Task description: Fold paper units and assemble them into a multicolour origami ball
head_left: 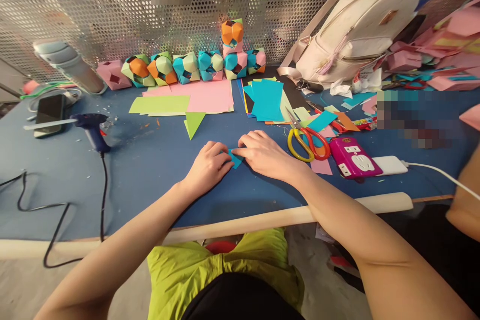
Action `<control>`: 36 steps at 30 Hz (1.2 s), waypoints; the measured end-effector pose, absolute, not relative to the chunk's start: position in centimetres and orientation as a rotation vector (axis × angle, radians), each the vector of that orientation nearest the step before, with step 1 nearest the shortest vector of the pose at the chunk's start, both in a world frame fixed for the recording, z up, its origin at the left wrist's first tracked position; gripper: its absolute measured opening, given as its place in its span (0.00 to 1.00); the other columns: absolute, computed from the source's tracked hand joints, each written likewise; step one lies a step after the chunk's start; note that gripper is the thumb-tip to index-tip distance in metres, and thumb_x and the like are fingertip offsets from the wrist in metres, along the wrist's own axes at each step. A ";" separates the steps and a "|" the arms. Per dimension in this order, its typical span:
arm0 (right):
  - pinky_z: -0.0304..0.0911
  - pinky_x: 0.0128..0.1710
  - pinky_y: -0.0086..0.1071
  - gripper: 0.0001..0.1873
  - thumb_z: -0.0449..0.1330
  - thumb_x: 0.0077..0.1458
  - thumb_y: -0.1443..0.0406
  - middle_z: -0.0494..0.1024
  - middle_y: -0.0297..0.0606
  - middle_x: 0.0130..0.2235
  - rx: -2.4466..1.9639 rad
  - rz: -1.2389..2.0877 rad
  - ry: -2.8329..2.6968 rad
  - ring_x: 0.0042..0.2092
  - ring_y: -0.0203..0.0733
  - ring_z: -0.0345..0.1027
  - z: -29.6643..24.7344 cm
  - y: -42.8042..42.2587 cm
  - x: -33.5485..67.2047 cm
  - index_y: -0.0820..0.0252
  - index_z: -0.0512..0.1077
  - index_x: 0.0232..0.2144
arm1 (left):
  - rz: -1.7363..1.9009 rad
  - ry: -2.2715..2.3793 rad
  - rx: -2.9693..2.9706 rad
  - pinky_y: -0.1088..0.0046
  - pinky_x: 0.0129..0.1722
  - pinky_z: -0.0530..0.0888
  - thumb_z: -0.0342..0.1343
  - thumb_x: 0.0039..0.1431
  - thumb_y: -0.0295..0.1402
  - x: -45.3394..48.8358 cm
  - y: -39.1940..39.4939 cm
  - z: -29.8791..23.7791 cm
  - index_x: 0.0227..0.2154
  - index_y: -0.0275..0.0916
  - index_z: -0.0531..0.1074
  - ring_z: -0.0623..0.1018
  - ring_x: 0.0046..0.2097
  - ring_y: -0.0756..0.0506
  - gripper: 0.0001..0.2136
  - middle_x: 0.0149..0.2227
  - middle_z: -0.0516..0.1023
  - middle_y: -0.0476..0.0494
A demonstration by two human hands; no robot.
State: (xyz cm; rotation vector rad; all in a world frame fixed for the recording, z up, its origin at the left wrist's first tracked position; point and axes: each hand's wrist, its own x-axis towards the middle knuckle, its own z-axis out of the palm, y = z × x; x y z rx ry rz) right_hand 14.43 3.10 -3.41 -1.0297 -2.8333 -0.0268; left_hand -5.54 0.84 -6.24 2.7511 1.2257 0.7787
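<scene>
A small piece of blue paper (236, 161) lies on the blue tabletop near its front edge, partly covered by fingers. My left hand (209, 167) has curled fingers pressed against the paper's left side. From the right, my right hand (261, 154) presses on the paper's upper part, its index finger reaching across. How the paper is folded is hidden. A green paper triangle (195, 124) lies beyond my left hand. Scissors with yellow and orange handles (308, 144) rest to the right of my right hand.
Colourful folded paper balls (186, 67) line the back. Pink sheets (210, 95) and blue sheets (267, 100) lie before them. A glue gun (93, 130), phone (51, 112) and bottle (71, 65) stand left; a magenta power strip (354, 159) and backpack (356, 25) right. Another person's arm (467, 195) shows.
</scene>
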 end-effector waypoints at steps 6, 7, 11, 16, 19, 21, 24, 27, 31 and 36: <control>0.50 0.47 0.39 0.20 0.48 0.59 0.75 0.73 0.46 0.42 -1.017 -0.020 -2.809 0.45 0.47 0.59 -3.5 3.2 14.3 0.60 0.76 0.45 | 0.766 1.154 2.730 0.65 0.43 0.71 0.49 0.64 0.33 -5.3 0.7 -6.2 0.31 0.36 0.73 0.71 0.38 0.44 0.10 0.36 0.75 0.41; 0.50 0.47 0.39 0.19 0.49 0.59 0.75 0.73 0.46 0.43 -1.002 -0.024 -2.796 0.45 0.47 0.59 -3.6 3.1 14.3 0.60 0.76 0.45 | 0.764 1.158 2.729 0.65 0.43 0.70 0.49 0.64 0.33 -5.3 0.7 -6.1 0.31 0.37 0.73 0.71 0.38 0.44 0.10 0.36 0.75 0.40; 0.50 0.47 0.39 0.18 0.49 0.58 0.75 0.73 0.46 0.42 -0.949 -0.036 -2.759 0.44 0.47 0.59 -3.5 3.0 14.3 0.60 0.77 0.42 | 0.746 1.172 2.743 0.64 0.42 0.70 0.48 0.64 0.33 -5.2 0.7 -6.1 0.31 0.36 0.73 0.71 0.38 0.44 0.10 0.37 0.75 0.40; 0.51 0.47 0.38 0.17 0.50 0.58 0.75 0.73 0.45 0.40 -0.949 -0.014 -2.782 0.42 0.46 0.58 -3.5 3.0 14.2 0.62 0.78 0.39 | 0.734 1.175 2.748 0.64 0.42 0.70 0.48 0.64 0.33 -5.2 0.7 -6.2 0.30 0.36 0.72 0.70 0.38 0.44 0.11 0.37 0.75 0.39; 0.50 0.47 0.38 0.16 0.50 0.58 0.75 0.73 0.45 0.39 -0.950 -0.002 -2.796 0.42 0.45 0.58 -3.5 3.0 14.2 0.62 0.77 0.38 | 0.697 1.197 2.743 0.64 0.42 0.69 0.48 0.64 0.33 -5.2 0.6 -6.2 0.31 0.36 0.72 0.70 0.39 0.44 0.11 0.37 0.75 0.39; 0.50 0.47 0.37 0.16 0.50 0.58 0.74 0.73 0.45 0.39 -0.953 -0.003 -2.805 0.42 0.45 0.59 -3.5 3.0 14.2 0.62 0.77 0.38 | 0.668 1.215 2.737 0.63 0.42 0.69 0.48 0.64 0.33 -5.2 0.6 -6.1 0.31 0.36 0.73 0.71 0.39 0.44 0.11 0.37 0.75 0.39; 0.50 0.47 0.38 0.15 0.50 0.59 0.73 0.73 0.45 0.39 -0.950 -0.022 -2.830 0.42 0.46 0.59 -3.4 2.8 14.1 0.62 0.77 0.38 | 0.645 1.228 2.722 0.63 0.43 0.69 0.48 0.64 0.33 -5.1 0.7 -6.0 0.32 0.37 0.73 0.71 0.40 0.43 0.10 0.38 0.75 0.39; 0.50 0.47 0.38 0.15 0.50 0.59 0.73 0.73 0.45 0.39 -0.968 -0.036 -2.854 0.42 0.46 0.60 -3.3 2.6 14.0 0.62 0.76 0.38 | 0.631 1.241 2.729 0.63 0.42 0.69 0.48 0.64 0.34 -5.1 0.6 -6.0 0.32 0.37 0.73 0.71 0.39 0.43 0.10 0.38 0.75 0.40; 0.49 0.48 0.38 0.16 0.49 0.60 0.74 0.74 0.44 0.41 -1.051 0.004 -2.861 0.43 0.46 0.62 -3.1 2.4 14.0 0.63 0.76 0.40 | 0.551 1.327 2.813 0.65 0.40 0.69 0.46 0.65 0.35 -5.0 0.2 -6.0 0.30 0.37 0.71 0.71 0.38 0.44 0.12 0.36 0.74 0.40; 0.50 0.47 0.37 0.18 0.47 0.60 0.75 0.73 0.45 0.42 -1.150 0.075 -2.875 0.43 0.44 0.64 -2.6 2.2 14.2 0.65 0.76 0.42 | 0.382 1.469 2.955 0.67 0.37 0.70 0.44 0.66 0.35 -4.7 -0.6 -5.8 0.30 0.36 0.70 0.71 0.37 0.43 0.14 0.37 0.75 0.39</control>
